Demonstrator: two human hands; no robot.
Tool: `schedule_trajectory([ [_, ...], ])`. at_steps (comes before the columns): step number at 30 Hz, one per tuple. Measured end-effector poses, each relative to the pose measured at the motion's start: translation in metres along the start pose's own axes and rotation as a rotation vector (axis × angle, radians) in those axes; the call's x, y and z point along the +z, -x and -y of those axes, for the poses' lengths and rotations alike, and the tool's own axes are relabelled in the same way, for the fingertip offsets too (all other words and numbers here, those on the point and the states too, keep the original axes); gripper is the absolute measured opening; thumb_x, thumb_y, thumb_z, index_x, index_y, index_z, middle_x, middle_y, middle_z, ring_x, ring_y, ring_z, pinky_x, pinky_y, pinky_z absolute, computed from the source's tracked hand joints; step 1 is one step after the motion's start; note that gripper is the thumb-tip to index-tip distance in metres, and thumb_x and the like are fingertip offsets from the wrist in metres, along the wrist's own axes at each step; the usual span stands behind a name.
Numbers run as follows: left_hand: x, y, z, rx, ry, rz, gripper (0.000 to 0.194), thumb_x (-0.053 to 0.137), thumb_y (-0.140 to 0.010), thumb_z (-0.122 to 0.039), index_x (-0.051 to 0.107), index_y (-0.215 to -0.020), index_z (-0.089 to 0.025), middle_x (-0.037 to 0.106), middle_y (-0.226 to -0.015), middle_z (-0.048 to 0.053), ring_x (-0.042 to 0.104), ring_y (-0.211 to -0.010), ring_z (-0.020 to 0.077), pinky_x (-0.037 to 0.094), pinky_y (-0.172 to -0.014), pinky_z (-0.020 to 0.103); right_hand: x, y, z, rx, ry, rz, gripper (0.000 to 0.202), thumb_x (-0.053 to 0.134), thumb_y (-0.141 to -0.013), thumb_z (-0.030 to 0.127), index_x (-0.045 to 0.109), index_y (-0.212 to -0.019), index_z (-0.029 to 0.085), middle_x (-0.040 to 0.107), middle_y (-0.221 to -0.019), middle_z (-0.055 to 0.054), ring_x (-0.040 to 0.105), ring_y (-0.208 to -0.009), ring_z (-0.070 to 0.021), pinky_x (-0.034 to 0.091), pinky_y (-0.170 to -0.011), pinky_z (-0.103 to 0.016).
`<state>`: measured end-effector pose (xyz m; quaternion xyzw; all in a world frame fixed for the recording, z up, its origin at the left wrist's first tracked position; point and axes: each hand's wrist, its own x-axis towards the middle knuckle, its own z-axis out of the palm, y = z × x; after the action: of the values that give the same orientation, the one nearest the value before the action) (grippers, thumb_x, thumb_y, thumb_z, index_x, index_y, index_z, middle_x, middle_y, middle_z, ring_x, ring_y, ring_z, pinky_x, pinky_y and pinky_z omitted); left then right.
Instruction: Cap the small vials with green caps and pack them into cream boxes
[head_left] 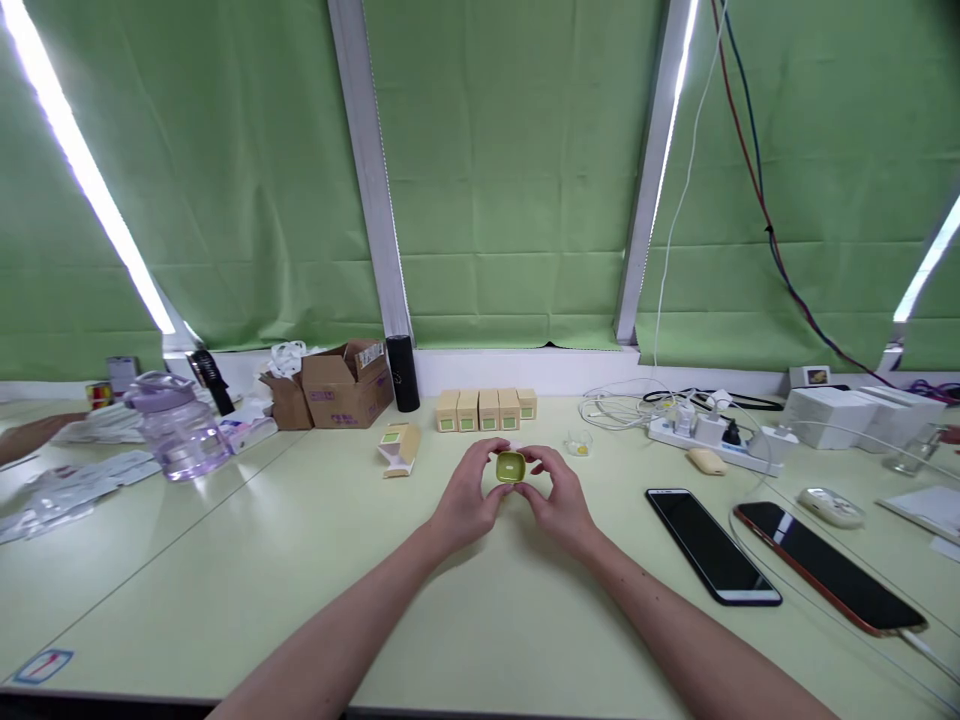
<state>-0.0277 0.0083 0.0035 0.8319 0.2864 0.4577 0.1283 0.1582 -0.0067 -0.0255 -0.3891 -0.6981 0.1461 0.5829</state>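
Note:
Between both hands is a small square green container [511,467], its inside facing the camera. My left hand [471,492] grips its left side with thumb and fingers. On the right side, the fingers of my right hand [553,494] hold the same container. Behind the hands stands a row of several small beige boxes [488,411] with green labels. An opened beige box [400,449] lies on the table to the left of my left hand. To the right of my right hand is a small clear piece [578,443] with something yellow in it.
A brown carton [346,385] and a black cylinder [403,373] stand at the back left, near a purple jug [178,425]. Two phones [711,545] lie at the right, below a power strip [716,447] with cables. Another person's hand [46,437] shows at the far left.

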Motion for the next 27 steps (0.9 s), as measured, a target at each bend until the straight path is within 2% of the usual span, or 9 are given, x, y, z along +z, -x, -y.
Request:
schedule_trajectory([
  [9,-0.005,0.0,0.0,0.047,0.008,-0.072,0.043,0.064,-0.087,-0.014,0.054,-0.127,-0.025,0.063,-0.125,0.011,0.06,-0.121,0.0272,0.051,-0.105,0.047,-0.004,0.0,0.007,0.019,-0.028,-0.012,0.038,0.065,-0.088,0.027,0.062,-0.126,0.026,0.068,-0.12,-0.01,0.062,-0.107,-0.0258,0.055,-0.085,-0.041],
  [15,-0.008,-0.002,0.0,0.038,0.007,-0.063,0.039,0.062,-0.087,-0.015,0.057,-0.125,-0.024,0.065,-0.123,0.012,0.062,-0.119,0.0281,0.053,-0.103,0.048,-0.003,0.0,0.006,0.047,-0.068,-0.022,0.04,0.064,-0.091,0.032,0.057,-0.13,0.026,0.07,-0.118,-0.01,0.065,-0.107,-0.0258,0.056,-0.084,-0.041],
  [17,-0.008,-0.002,0.0,0.029,0.005,-0.073,0.037,0.061,-0.088,-0.015,0.058,-0.124,-0.023,0.066,-0.121,0.012,0.063,-0.117,0.0277,0.053,-0.102,0.047,-0.003,0.0,0.007,0.058,-0.084,-0.019,0.039,0.063,-0.093,0.033,0.055,-0.13,0.026,0.072,-0.114,-0.009,0.066,-0.104,-0.025,0.056,-0.083,-0.04],
  [22,-0.005,-0.002,0.004,-0.033,-0.015,-0.103,0.027,0.061,-0.092,-0.02,0.062,-0.119,-0.023,0.07,-0.116,0.011,0.066,-0.113,0.026,0.056,-0.099,0.045,-0.001,0.0,0.011,0.098,-0.076,-0.016,0.04,0.055,-0.099,0.039,0.049,-0.137,0.027,0.075,-0.098,-0.005,0.067,-0.082,-0.0206,0.056,-0.076,-0.036],
  [27,-0.001,-0.002,0.006,-0.074,0.021,-0.15,0.026,0.062,-0.094,-0.025,0.062,-0.119,-0.022,0.072,-0.114,0.009,0.071,-0.104,0.0226,0.058,-0.094,0.04,-0.001,0.0,0.009,0.071,-0.04,-0.002,0.042,0.055,-0.1,0.041,0.053,-0.139,0.029,0.072,-0.1,-0.005,0.066,-0.088,-0.0211,0.055,-0.075,-0.035],
])
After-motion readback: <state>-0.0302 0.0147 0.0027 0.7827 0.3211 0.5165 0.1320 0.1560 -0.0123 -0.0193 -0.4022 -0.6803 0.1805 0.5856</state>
